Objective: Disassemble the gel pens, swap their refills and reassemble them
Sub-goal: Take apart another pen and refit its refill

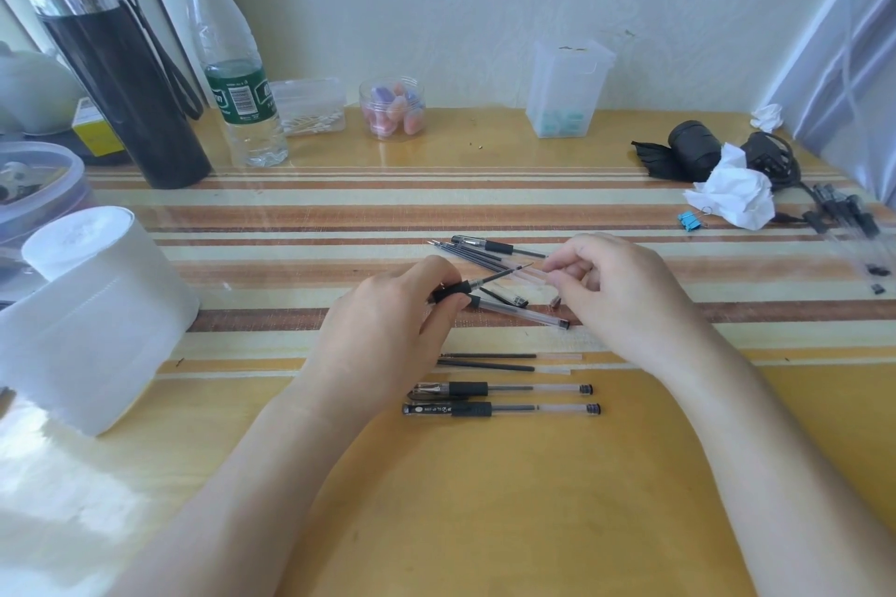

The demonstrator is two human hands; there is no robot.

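My left hand (pixel 388 320) grips a pen grip section with a dark refill (pixel 489 279) sticking out toward the upper right. My right hand (pixel 611 286) pinches a clear pen barrel (pixel 531 274) close to the refill's tip. A clear barrel with a black end (pixel 521 313) lies between the hands, beside a loose cap (pixel 504 296). Several refills and a pen (pixel 485 250) lie just beyond the hands. Two loose refills (pixel 489 361) and two capped, assembled gel pens (pixel 502 398) lie nearer to me.
A paper roll (pixel 92 310) stands at the left. A black flask (pixel 116 63), a water bottle (pixel 232 58), small plastic jars (pixel 392 109) and a clear box (pixel 567 87) line the back. Crumpled tissue (pixel 732 194), a blue binder clip (pixel 688 221) and more pens (pixel 848 213) lie at right.
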